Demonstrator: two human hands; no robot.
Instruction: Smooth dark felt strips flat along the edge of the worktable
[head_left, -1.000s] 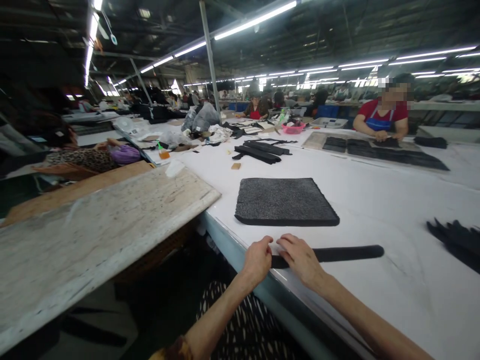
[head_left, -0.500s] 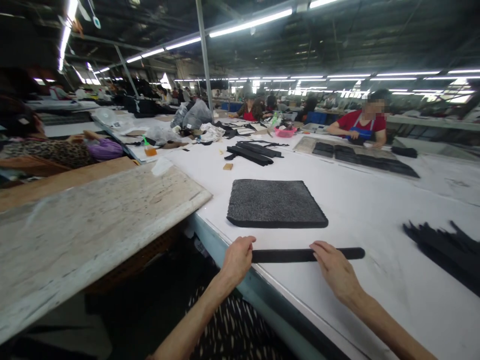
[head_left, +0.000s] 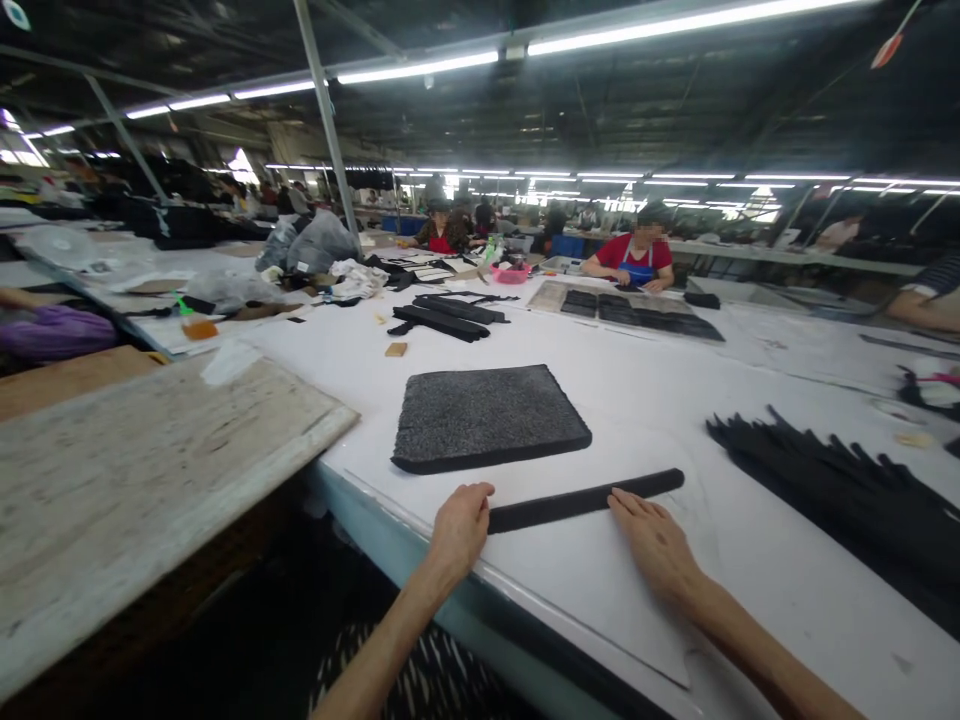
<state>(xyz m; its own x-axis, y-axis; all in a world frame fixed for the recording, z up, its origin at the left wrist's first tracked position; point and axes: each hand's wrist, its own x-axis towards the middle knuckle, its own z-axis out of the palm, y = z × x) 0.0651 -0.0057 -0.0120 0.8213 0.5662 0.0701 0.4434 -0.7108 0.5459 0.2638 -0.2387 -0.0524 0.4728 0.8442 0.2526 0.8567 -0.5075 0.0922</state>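
A narrow black strip (head_left: 555,507) lies at a slant on the white table (head_left: 630,590) near its front edge. The left end of the strip is pinched in my left hand (head_left: 461,525). My right hand (head_left: 652,535) rests on the strip right of its middle, palm down, fingers stretched out. Just beyond them lies a flat stack of dark grey fuzzy pieces (head_left: 491,415) with a black front edge. To the right is a pile of black strips (head_left: 832,500) with uneven ends.
A stained board (head_left: 165,480) adjoins the table at left. Farther back are black bundles (head_left: 442,318), a small tan block (head_left: 396,349), an orange bottle (head_left: 198,325), plastic bags (head_left: 319,243) and a pink basket (head_left: 510,273). A person in red (head_left: 630,262) works across the table.
The view has swung to the right, showing more of the black strip pile. The held strip now slants up to the right, and my right hand's fingers have flattened onto it.
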